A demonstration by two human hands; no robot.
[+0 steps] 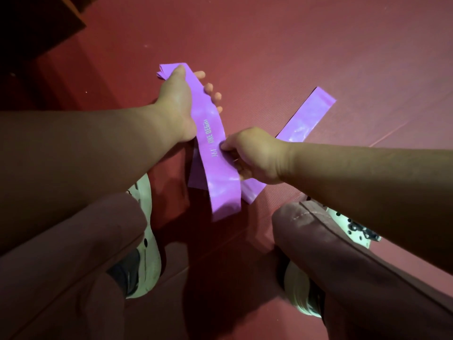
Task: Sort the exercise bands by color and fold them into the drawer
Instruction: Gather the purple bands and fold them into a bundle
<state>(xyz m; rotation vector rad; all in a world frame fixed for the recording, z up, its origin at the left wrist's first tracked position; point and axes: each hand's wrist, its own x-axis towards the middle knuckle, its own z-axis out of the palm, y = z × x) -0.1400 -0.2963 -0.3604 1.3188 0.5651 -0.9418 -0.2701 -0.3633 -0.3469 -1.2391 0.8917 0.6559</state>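
Down low over a red floor mat (294, 45), a person crouches with both forearms reaching forward and a purple exercise band (210, 123) held between the hands above the floor. The left hand (177, 99) grips the far part of this band, with the thumb lying across the top and the fingertips (209, 88) curling up from beneath on the right edge. Just past that hand, the band's far end (164, 72) is bunched into several folded layers. The right hand (252, 155) pinches the band's right edge nearer the person, beside pale printed lettering (210, 133) that cannot be read clearly. From this pinch the band hangs toward the near side and ends loose between the knees. A second purple band (308, 116) lies flat on the mat, running diagonally from under the right hand out to the far right. Another purple strip (196, 173) shows beneath the held band; whether it belongs to that band or is a separate one cannot be told. White shoes sit on the mat on the near side, the left shoe (144, 241) and the right shoe (353, 224), partly covered by pink trouser legs (331, 253). At the far left corner stands a dark wooden piece of furniture (36, 20), well apart from the bands.
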